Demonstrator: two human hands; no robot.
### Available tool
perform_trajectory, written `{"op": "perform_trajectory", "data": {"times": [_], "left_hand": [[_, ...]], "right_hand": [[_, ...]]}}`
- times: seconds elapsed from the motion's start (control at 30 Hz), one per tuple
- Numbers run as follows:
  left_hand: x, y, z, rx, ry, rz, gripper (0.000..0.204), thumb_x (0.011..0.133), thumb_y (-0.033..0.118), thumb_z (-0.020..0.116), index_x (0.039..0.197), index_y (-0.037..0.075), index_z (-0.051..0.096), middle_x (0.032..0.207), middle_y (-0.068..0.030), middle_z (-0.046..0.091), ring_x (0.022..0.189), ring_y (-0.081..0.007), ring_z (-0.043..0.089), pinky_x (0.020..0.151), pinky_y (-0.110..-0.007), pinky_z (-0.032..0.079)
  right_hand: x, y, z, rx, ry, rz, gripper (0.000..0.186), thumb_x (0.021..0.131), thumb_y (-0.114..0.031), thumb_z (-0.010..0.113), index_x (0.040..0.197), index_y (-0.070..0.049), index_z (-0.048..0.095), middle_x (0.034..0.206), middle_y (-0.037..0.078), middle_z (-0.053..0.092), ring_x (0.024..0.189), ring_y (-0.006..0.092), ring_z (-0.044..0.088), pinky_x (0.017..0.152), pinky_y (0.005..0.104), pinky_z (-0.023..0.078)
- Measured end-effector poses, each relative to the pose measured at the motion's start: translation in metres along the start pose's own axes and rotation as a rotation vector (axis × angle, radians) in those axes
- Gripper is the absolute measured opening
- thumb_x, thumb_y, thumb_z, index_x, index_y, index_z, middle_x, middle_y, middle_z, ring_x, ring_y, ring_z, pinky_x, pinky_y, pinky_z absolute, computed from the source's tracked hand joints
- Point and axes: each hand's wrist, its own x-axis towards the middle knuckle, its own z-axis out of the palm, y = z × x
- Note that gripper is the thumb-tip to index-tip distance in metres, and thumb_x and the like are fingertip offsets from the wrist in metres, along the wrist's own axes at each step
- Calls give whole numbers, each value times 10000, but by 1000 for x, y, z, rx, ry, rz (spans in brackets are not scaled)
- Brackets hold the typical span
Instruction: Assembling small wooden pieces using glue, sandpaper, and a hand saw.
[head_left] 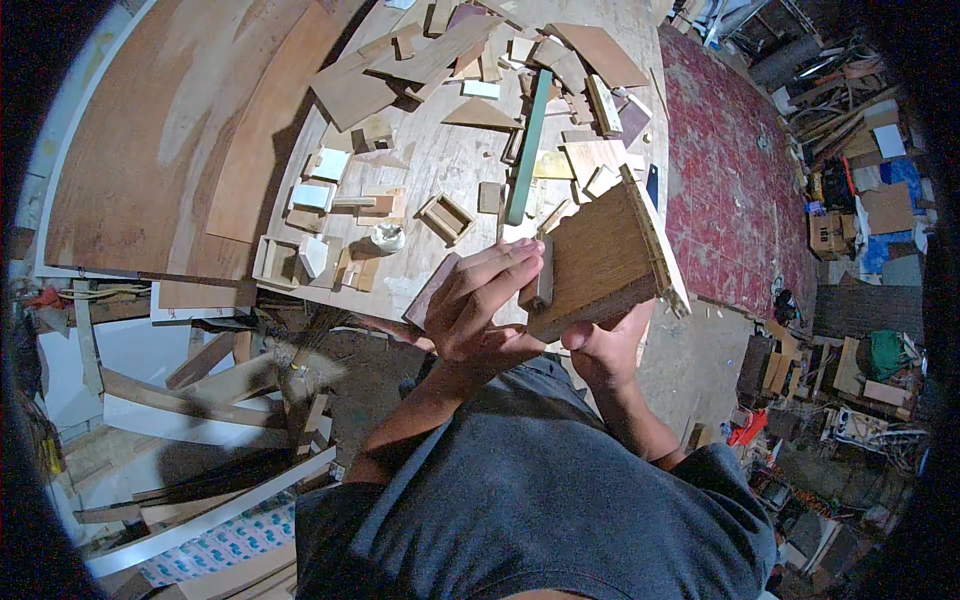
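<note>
A wooden assembly (598, 262), a brown board with a pale plywood edge piece along its right side, is held up above the near edge of the worktable. My left hand (482, 295) has its fingers closed on a short wooden strip (537, 280) at the board's left side. My right hand (615, 350) grips the board from below, thumb toward its lower edge; its other fingers are mostly hidden behind it. A small open wooden box (447, 218) and a green strip (522, 165) lie beyond my hands on the table.
The worktable (350, 280) carries several offcuts and small boxes. Large plywood sheets (140, 130) are at the left, with stacked boards and strips (190, 420) below them. A red floor surface (710, 170) and cluttered timber and crates (850, 230) are at the right.
</note>
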Motion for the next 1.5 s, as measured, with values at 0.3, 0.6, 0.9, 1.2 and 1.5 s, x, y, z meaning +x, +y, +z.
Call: {"op": "perform_trajectory", "data": {"times": [0.3,0.6,0.9,1.2,1.5], "left_hand": [[-12,-35,10,-104,-58,137,553,877,488,671,1126,-5,633,1103,-155,691,1026,-292,671,907,-403,543],[-13,-51,-3,-74,-280,124,770,696,351,805,1250,-96,509,1238,-279,595,1159,-423,589,1021,-470,459],[1,-19,18,55,82,16,590,762,417,800,1137,-6,633,1097,-132,693,1002,-290,678,876,-392,543],[-7,-23,28,85,166,-17,552,742,340,800,1167,38,620,1096,-121,688,989,-286,677,884,-406,538],[-15,-14,36,127,140,-230,660,633,262,911,1164,0,619,1082,-141,689,989,-296,680,858,-378,535]], "right_hand": [[-3,5,-3,52,67,-43,1071,562,-199,937,1396,-60,279,1286,116,471,1185,277,509,983,431,462],[-3,6,-6,-25,48,-30,1037,538,-205,945,1354,-29,331,1249,112,502,1135,254,543,954,409,479],[18,4,10,86,12,-234,687,597,-68,882,1185,63,552,1084,114,654,988,202,641,900,351,519],[26,5,13,114,54,-182,705,627,-98,890,1215,45,528,1151,123,614,1070,218,600,953,338,475],[71,5,-3,150,-71,-37,721,732,-174,827,1301,82,467,1173,149,595,1066,207,588,882,337,504]]}}
